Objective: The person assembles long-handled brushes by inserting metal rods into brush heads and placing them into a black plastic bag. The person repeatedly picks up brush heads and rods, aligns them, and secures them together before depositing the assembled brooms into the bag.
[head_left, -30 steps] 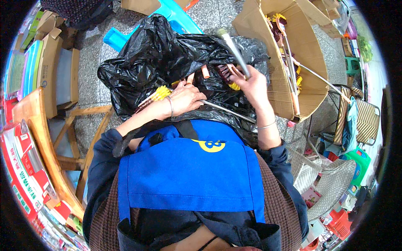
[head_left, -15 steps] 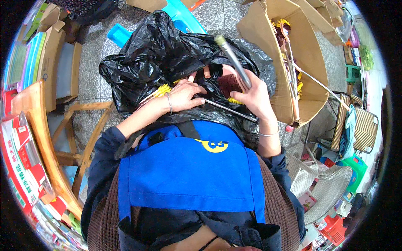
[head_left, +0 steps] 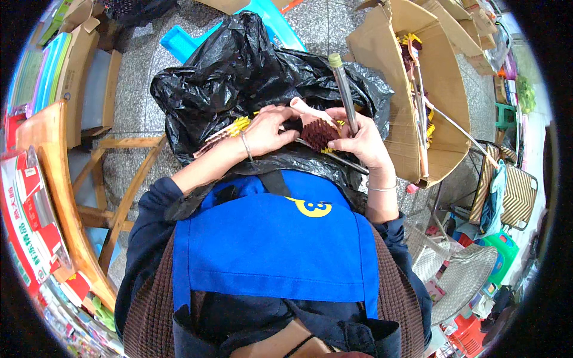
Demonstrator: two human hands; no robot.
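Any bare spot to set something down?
Yes: floor between the black bag and cardboard box on the left; tile strip between the blue stool and open carton. Crowded: around the left hand and right hand, with brush and metal tube.

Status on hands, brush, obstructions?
Right hand holding brush and metal pole. Left hand close to brush, grip unclear. Black plastic bag bunched around them.
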